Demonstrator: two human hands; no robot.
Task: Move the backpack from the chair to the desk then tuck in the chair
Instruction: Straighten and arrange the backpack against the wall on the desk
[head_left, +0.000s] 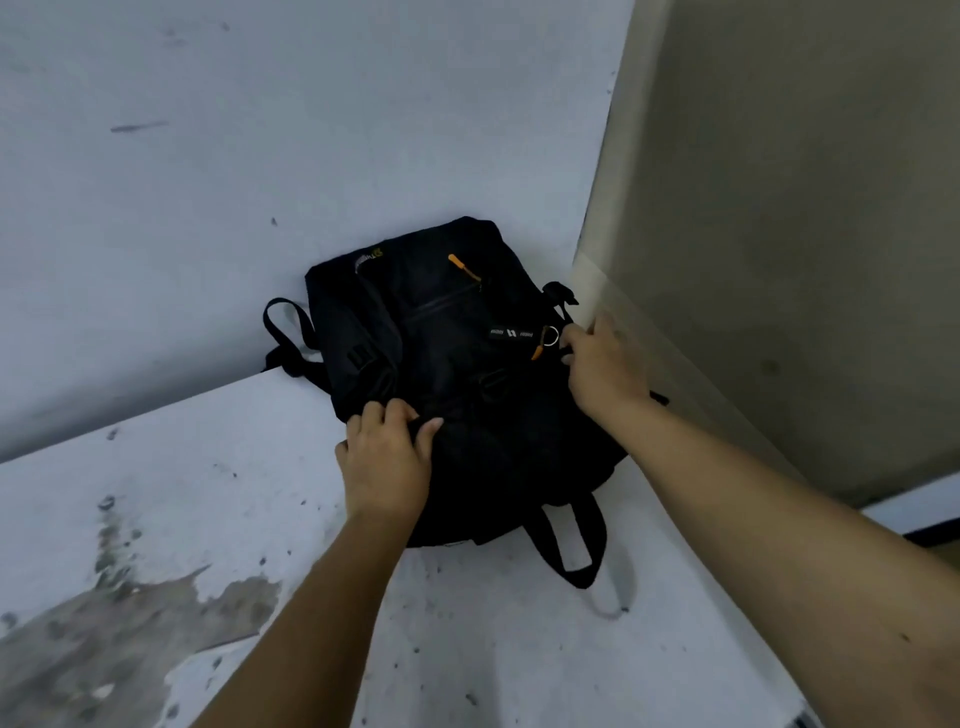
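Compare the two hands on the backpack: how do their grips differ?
The left hand pinches fabric on the black backpack near its front middle; the right hand grips its right edge, beside the wall corner. The left sits nearer the camera, the right farther back. Both are closed on the backpack, which rests on the desk.

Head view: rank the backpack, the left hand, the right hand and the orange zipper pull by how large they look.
Largest to smallest, as seen:
1. backpack, by far the largest.
2. and 3. left hand and right hand: too alike to rank; both partly wrapped around the bag.
4. orange zipper pull, the smallest.
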